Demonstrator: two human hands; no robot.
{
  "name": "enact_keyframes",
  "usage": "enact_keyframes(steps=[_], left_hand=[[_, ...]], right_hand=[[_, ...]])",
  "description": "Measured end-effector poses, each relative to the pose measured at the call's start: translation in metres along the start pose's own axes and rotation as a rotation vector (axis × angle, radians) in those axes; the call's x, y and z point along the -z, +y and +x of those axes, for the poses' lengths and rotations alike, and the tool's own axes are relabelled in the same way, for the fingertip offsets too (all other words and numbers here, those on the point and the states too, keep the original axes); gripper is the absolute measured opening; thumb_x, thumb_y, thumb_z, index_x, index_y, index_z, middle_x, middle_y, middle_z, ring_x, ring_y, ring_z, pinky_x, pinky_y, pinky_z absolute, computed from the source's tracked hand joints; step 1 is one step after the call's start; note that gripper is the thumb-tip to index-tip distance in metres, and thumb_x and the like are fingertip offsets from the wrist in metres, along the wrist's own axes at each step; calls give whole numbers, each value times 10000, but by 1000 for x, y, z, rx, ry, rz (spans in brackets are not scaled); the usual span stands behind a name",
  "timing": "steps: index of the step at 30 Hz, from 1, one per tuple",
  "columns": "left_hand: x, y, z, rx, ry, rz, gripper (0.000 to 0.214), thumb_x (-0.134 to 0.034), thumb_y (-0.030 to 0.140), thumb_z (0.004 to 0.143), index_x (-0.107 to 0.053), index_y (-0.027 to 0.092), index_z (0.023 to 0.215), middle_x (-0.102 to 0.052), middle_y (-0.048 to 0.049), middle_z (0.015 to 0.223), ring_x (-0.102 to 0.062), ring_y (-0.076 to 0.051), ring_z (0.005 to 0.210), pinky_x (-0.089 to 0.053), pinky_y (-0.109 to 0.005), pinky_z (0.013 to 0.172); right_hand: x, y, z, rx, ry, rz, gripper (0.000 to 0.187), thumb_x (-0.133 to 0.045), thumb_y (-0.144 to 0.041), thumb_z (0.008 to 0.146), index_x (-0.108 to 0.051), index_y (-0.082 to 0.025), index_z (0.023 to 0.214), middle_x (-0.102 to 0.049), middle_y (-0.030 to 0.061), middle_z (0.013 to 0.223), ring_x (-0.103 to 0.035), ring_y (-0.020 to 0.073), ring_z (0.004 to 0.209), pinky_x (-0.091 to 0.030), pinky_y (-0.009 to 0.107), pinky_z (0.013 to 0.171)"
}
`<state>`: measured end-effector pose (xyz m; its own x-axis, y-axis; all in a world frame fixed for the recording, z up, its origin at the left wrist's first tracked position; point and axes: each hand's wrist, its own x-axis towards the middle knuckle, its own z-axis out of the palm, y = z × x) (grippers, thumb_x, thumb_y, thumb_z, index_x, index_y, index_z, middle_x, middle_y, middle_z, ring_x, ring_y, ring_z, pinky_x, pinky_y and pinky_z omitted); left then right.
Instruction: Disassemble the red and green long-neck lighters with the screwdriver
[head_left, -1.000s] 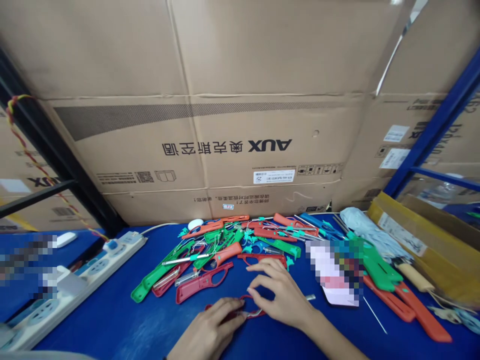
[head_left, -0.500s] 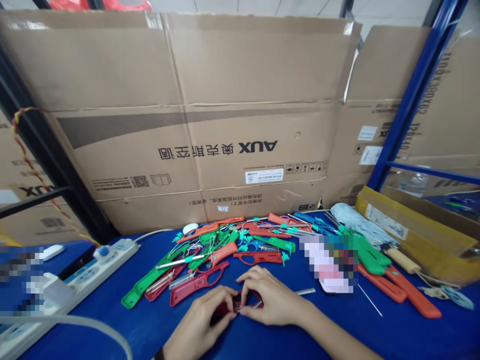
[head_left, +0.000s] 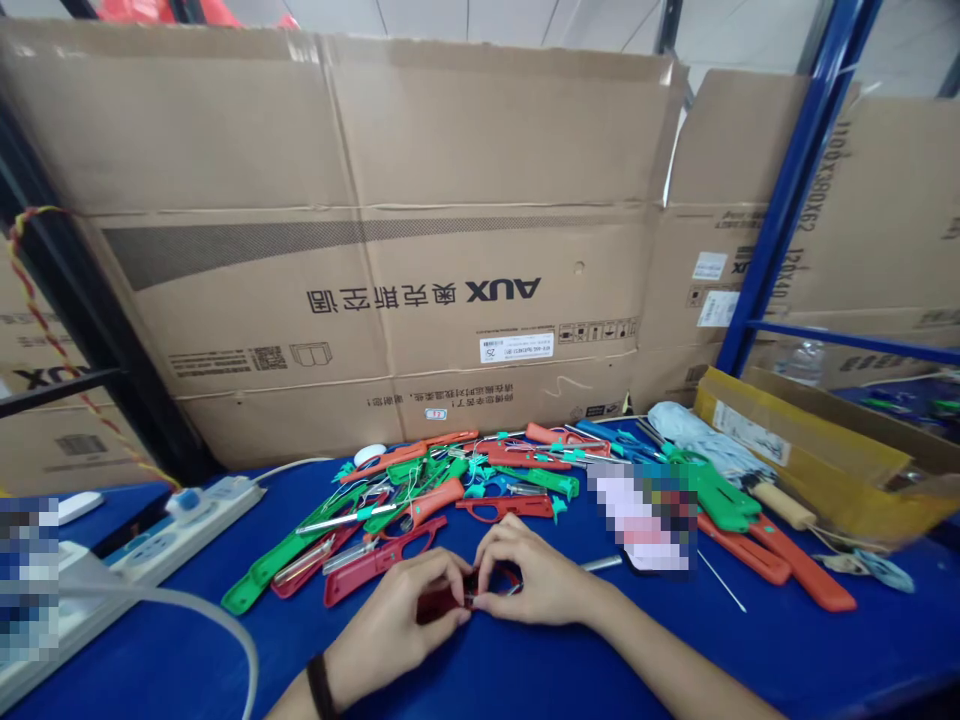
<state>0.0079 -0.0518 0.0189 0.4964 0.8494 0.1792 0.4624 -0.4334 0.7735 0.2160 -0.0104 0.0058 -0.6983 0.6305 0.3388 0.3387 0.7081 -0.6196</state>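
Note:
Low in the middle of the head view, my left hand (head_left: pixel 409 615) and my right hand (head_left: pixel 529 580) meet with fingertips pinched. Between them is a dark red lighter body (head_left: pixel 439 604), mostly covered by my fingers. A metal tube (head_left: pixel 602 563) shows beyond my right hand, perhaps part of the same lighter. Just past my hands lies a pile of lighter parts. It includes a red half shell (head_left: pixel 364 572) with a trigger loop, another red shell (head_left: pixel 506 507), a long green shell (head_left: pixel 262 575) and several metal tubes.
A power strip (head_left: pixel 150 560) with a pale cable (head_left: pixel 232 630) runs along the left. To the right are a pixelated phone (head_left: pixel 641 520), orange and green lighters (head_left: pixel 814 570), a thin metal rod (head_left: pixel 724 582) and a yellow-taped box (head_left: pixel 780 440). Tall cardboard (head_left: pixel 420 150) stands behind.
The whole view has shifted slightly, so the things on the table sit further left. My hands stay together on the red lighter body, with small finger movements.

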Motion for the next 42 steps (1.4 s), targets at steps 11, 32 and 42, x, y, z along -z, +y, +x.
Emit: enact_keyframes(steps=[11, 32, 42], left_hand=[[24, -11, 72, -50, 159, 463, 224, -447, 288, 911, -635, 179, 857, -687, -38, 859, -645, -174, 807, -503, -264, 739], [75, -60, 26, -37, 167, 826, 472, -581, 524, 805, -569, 301, 1221, -560, -84, 1216, -475, -297, 1163, -380, -497, 990], [86, -57, 24, 101, 252, 819, 366, -510, 562, 831, -660, 277, 1006, -626, -59, 1124, -529, -288, 1109, -244, -588, 1030]], right_hand=[[-2, -2, -1, 16, 12, -23, 87, -673, -291, 760, -644, -211, 779, -606, -7, 918, -503, 134, 909, -387, 239, 860], [-4, -10, -9, 5, -45, -64, 118, -657, -305, 793, -607, -234, 873, -606, -25, 997, -506, 133, 1014, -291, 261, 958], [-5, -8, -8, 8, -44, -64, 135, -670, -343, 798, -606, -240, 857, -638, -45, 981, -523, 123, 993, -289, 254, 931]])
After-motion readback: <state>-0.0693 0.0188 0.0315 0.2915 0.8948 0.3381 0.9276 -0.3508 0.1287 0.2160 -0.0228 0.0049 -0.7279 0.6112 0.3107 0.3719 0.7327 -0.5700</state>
